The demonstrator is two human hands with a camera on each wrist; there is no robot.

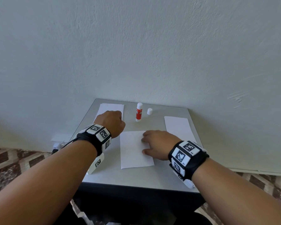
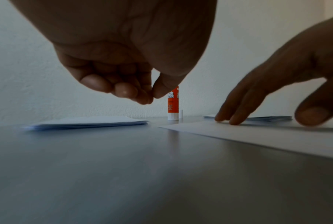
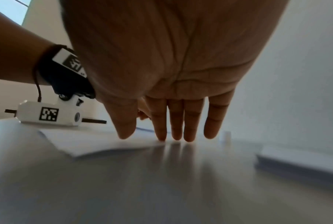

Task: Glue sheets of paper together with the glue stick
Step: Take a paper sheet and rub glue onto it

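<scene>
Evidently the right hand (image 1: 158, 143) lies flat, straight fingers pinning the single white paper sheet (image 1: 133, 151) to the grey bench (image 1: 136, 177) so it cannot slide. The left hand (image 1: 111, 123), curled and empty, hovers near the uncapped red-and-white glue stick (image 1: 139, 112) standing upright behind the sheet, probably about to reach for it.

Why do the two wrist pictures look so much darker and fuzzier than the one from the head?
Head view: evenly lit and sharp, the glue stick crisp, edges bowed by the wide lens. Left wrist view: dim, the left hand a backlit silhouette, the near table soft. Right wrist view: the right hand fills the frame, the sheet of paper is blurred, and finger reflections streak the glossy tabletop.
</scene>
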